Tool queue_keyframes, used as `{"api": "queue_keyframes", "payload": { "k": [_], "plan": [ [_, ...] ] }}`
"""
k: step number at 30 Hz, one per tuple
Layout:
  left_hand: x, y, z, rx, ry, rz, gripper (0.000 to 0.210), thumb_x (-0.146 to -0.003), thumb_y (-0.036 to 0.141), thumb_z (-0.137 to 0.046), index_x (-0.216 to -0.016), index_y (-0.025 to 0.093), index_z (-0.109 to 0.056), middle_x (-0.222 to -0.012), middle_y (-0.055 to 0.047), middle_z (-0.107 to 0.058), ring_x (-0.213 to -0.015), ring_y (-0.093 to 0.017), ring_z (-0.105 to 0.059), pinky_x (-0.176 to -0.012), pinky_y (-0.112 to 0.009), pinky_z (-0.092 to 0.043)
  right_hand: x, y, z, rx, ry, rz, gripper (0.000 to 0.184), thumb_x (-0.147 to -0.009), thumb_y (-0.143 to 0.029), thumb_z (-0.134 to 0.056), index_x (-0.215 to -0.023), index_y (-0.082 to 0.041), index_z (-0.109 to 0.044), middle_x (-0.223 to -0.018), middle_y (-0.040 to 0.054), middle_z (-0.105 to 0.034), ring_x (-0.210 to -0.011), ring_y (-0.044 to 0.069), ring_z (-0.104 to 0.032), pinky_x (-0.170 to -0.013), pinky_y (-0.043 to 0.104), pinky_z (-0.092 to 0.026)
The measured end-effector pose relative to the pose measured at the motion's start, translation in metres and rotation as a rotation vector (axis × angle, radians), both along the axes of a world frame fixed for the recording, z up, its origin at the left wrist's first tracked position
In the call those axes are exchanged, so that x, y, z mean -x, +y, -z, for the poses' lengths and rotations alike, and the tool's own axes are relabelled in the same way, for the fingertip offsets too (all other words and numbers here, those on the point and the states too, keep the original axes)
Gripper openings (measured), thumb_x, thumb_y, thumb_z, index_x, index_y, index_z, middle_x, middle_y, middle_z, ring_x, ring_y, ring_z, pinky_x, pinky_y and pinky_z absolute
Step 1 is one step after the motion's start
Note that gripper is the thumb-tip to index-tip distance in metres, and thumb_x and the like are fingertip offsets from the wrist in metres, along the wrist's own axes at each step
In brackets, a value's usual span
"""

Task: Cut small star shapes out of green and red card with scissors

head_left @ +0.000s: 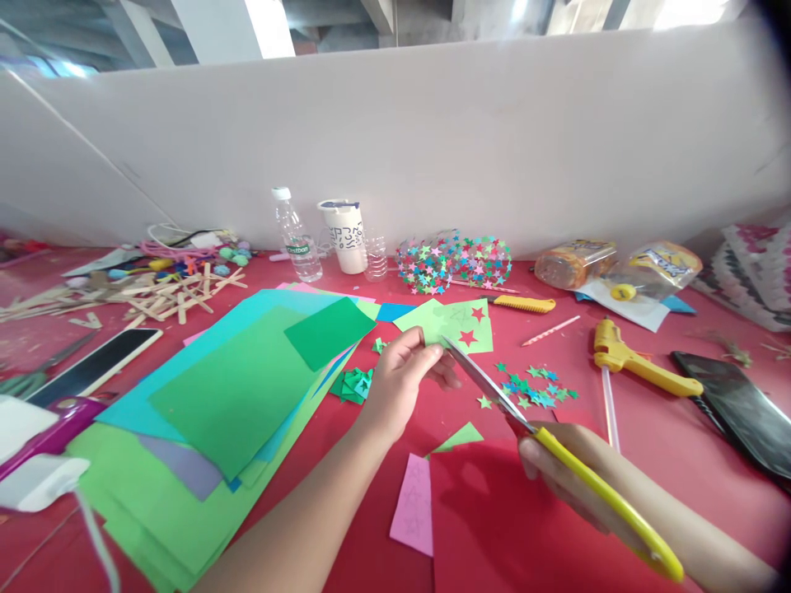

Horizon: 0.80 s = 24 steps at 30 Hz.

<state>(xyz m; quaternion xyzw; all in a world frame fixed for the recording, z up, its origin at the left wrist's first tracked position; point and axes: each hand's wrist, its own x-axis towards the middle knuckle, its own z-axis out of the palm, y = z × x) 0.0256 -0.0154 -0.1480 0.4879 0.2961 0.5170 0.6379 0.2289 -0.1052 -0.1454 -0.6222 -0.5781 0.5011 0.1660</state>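
Note:
My left hand (401, 375) is closed in a pinch on light green paper (432, 317), its fingertips right by the scissors' tips. The exact part between the fingers is mostly hidden. Two red star shapes and a drawn star outline show on the light green paper. My right hand (572, 465) grips yellow-handled scissors (494, 391), whose blades look nearly closed and point up-left to the left fingertips. Below the blades lie a light green scrap (458, 438), a pink strip with star outlines (413, 504) and a red sheet (500, 519). Small cut stars (537, 389) are scattered behind the scissors.
Stacked coloured sheets (228, 387) cover the left side, with green cut pieces (352, 385) beside them. A yellow glue gun (643, 366), a box cutter (522, 304) and a phone (735, 412) lie right. A water bottle (297, 243) and cup (346, 239) stand at the back.

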Motion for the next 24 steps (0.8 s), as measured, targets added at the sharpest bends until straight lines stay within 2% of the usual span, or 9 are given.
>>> {"api": "queue_keyframes", "payload": {
  "k": [6, 13, 18, 24],
  "plan": [
    [0.0, 0.0011, 0.0001, 0.006, -0.003, 0.004, 0.01, -0.086, 0.02, -0.061, -0.084, 0.015, -0.069, -0.071, -0.001, -0.072, -0.056, -0.012, -0.068, -0.054, -0.022, -0.053, -0.0015, 0.0002, 0.0037, -0.012, -0.008, -0.008, 0.077, -0.063, -0.101, -0.029, -0.066, -0.025, -0.041, -0.047, -0.0112, -0.032, -0.037, 0.007, -0.026, -0.035, 0.02, -0.019],
    [-0.0003, 0.0004, 0.0001, 0.014, 0.008, -0.004, 0.009, -0.085, 0.021, -0.062, -0.084, 0.015, -0.069, -0.071, -0.001, -0.072, -0.056, -0.012, -0.068, -0.055, -0.022, -0.054, -0.0025, 0.0019, 0.0055, 0.0, 0.007, -0.022, 0.074, -0.071, -0.097, -0.031, -0.068, -0.024, -0.044, -0.044, -0.0119, -0.031, -0.035, 0.006, -0.024, -0.033, 0.02, -0.018],
    [0.0023, 0.0029, 0.0009, 0.019, 0.049, -0.052, 0.014, -0.083, 0.026, -0.064, -0.075, 0.015, -0.066, -0.064, -0.001, -0.071, -0.05, -0.014, -0.066, -0.052, -0.025, -0.053, -0.0024, 0.0051, 0.0059, 0.007, 0.022, -0.035, 0.076, -0.066, -0.099, -0.033, -0.066, -0.024, -0.044, -0.042, -0.012, -0.031, -0.034, 0.006, -0.025, -0.034, 0.02, -0.017],
    [0.0004, -0.0016, -0.0009, 0.014, 0.123, -0.099, 0.019, -0.08, 0.028, -0.067, -0.068, 0.014, -0.068, -0.058, -0.003, -0.069, -0.049, -0.014, -0.064, -0.053, -0.025, -0.052, -0.0033, 0.0001, -0.0025, -0.02, 0.074, -0.045, 0.078, -0.07, -0.097, -0.033, -0.073, -0.021, -0.051, -0.051, -0.0097, -0.036, -0.039, 0.008, -0.031, -0.038, 0.021, -0.028]
  ]
}}
